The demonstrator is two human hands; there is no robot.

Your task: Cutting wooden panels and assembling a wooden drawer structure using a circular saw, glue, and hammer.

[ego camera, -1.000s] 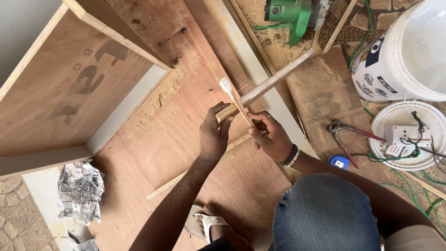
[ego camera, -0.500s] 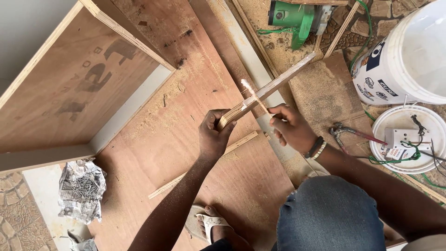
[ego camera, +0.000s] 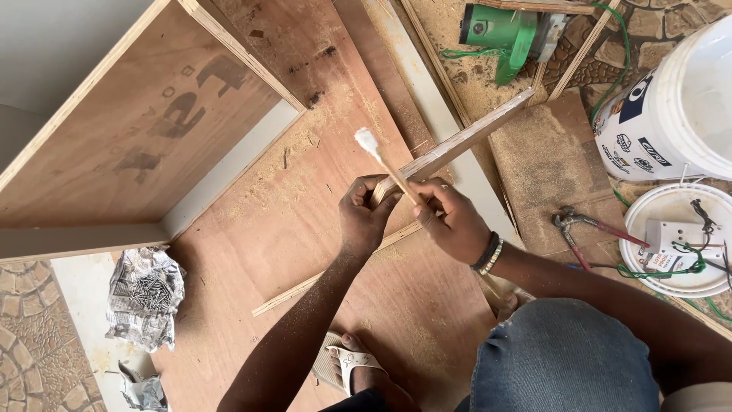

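A thin stick point(ego camera: 389, 165) with a white blob on its far tip stands tilted above the near end of a wood strip point(ego camera: 457, 146). The strip runs diagonally up and to the right, its near end raised off the plywood sheet point(ego camera: 305, 229) and its far end near the green power tool point(ego camera: 507, 34).

The left hand point(ego camera: 366, 217) is curled closed around the strip's near end from the left. The right hand point(ego camera: 455, 221) is closed too, fingers pinched on the stick's lower part and resting against the strip; the two hands touch.

To the right, a white bucket point(ego camera: 671, 114) lies partly out of frame; its inside cannot be seen. Just below it, a white lid point(ego camera: 671, 263) lies upturned like a shallow dish, holding a white socket block and loops of green wire. Pliers point(ego camera: 583, 227) with red handles lie just beside the lid, on a dusty board.

At left, crumpled paper point(ego camera: 143, 294) lies open with a heap of dark nails in it, just beside the sheet's left edge.

A plywood box point(ego camera: 114, 137) fills the upper left, its open side facing the sheet; its edge borders the bare, sawdust-strewn stretch of plywood left of the hands. A loose slat point(ego camera: 320, 278) lies across the sheet below the hands. A sandalled foot point(ego camera: 351, 362) rests on the sheet's near part.
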